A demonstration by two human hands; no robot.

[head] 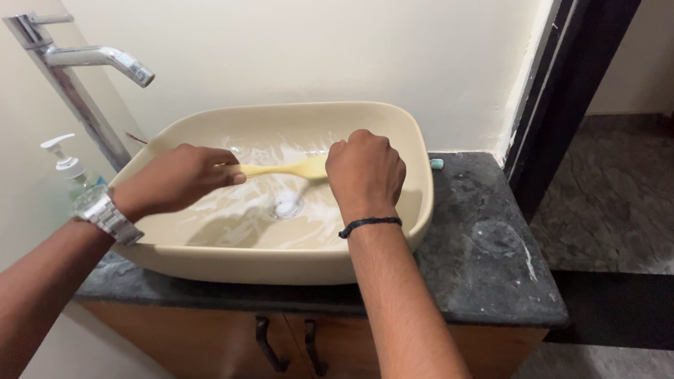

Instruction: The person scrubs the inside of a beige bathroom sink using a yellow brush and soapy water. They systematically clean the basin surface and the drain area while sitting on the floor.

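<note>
A cream basin (419,150) sits on a dark stone counter, with soapy foam on its inside and a drain (286,205) at the bottom. Over the basin, my left hand (176,177), with a metal watch on the wrist, is closed around one end of a yellow wooden spoon (282,169). My right hand (365,171), with a black band on the wrist, is closed over the spoon's wide end. What else the right hand may hold is hidden.
A tall chrome tap (82,61) stands at the basin's back left, with a soap pump bottle (71,168) beside it. A small teal piece (436,164) lies on the counter (488,249). Below are wooden cabinet doors with dark handles (285,344). A dark doorframe (570,71) is to the right.
</note>
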